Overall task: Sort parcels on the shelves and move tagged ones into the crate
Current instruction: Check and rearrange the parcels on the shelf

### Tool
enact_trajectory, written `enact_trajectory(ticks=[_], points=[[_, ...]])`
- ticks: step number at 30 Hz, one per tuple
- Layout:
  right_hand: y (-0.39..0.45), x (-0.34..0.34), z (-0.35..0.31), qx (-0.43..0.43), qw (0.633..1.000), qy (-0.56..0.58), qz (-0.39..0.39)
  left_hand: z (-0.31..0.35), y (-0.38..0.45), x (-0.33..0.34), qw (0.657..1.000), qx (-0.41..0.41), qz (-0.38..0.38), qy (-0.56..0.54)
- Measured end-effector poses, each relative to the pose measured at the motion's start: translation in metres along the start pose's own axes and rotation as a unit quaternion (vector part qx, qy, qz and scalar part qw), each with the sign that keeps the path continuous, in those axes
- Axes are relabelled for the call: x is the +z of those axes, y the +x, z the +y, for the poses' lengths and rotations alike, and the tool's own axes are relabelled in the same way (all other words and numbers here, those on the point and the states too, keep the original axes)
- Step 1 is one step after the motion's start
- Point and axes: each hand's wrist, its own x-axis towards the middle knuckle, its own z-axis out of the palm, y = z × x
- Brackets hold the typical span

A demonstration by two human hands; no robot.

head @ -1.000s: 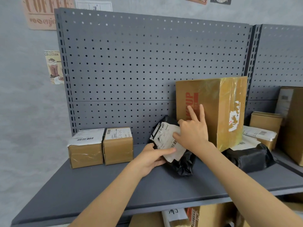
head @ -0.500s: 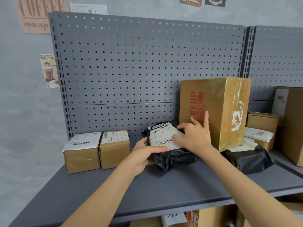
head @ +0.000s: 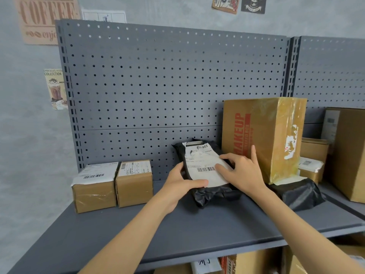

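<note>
Head view: a black parcel (head: 205, 175) is held on the shelf (head: 197, 234), left of the makeup box (head: 262, 135). The left hand (head: 178, 184) is curled round its near-left edge; the right hand (head: 241, 171) is pressed flat on its label. No crate is seen, so sorting is judged barely begun.

Open shelf (head: 197, 230) lies below both hands' fingers (head: 199, 182) and left as far as two small boxes (head: 113, 184), while the tall carton (head: 264, 139) touches the right fingertips, the pegboard (head: 158, 86) closes off beyond, and a black bag (head: 296, 194) blocks the right.
</note>
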Motion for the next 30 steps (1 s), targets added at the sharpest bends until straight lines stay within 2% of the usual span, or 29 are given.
enact_trajectory(ticks=[4, 8, 12, 15, 18, 20, 30], points=[[-0.002, -0.001, -0.012, 0.033, 0.991, 0.129, -0.006, 0.007, -0.004, -0.011, 1.000, 0.022, -0.005, 0.020], [-0.007, -0.002, -0.021, 0.077, 0.965, 0.249, -0.021, 0.012, -0.008, -0.021, 0.998, 0.030, 0.000, 0.048], [-0.009, -0.005, -0.030, 0.116, 0.926, 0.357, -0.043, 0.017, -0.014, -0.032, 0.997, 0.048, 0.011, 0.066], [-0.007, -0.007, -0.038, 0.150, 0.883, 0.441, -0.054, 0.024, -0.019, -0.040, 0.995, 0.066, 0.031, 0.066], [-0.007, -0.008, -0.048, 0.166, 0.837, 0.518, -0.061, 0.033, -0.022, -0.048, 0.994, 0.084, 0.056, 0.045], [-0.007, -0.009, -0.053, 0.168, 0.821, 0.542, -0.069, 0.037, -0.025, -0.052, 0.993, 0.097, 0.067, 0.029], [-0.012, -0.014, -0.072, 0.133, 0.833, 0.530, -0.082, 0.043, -0.043, -0.065, 0.991, 0.089, 0.095, 0.008]])
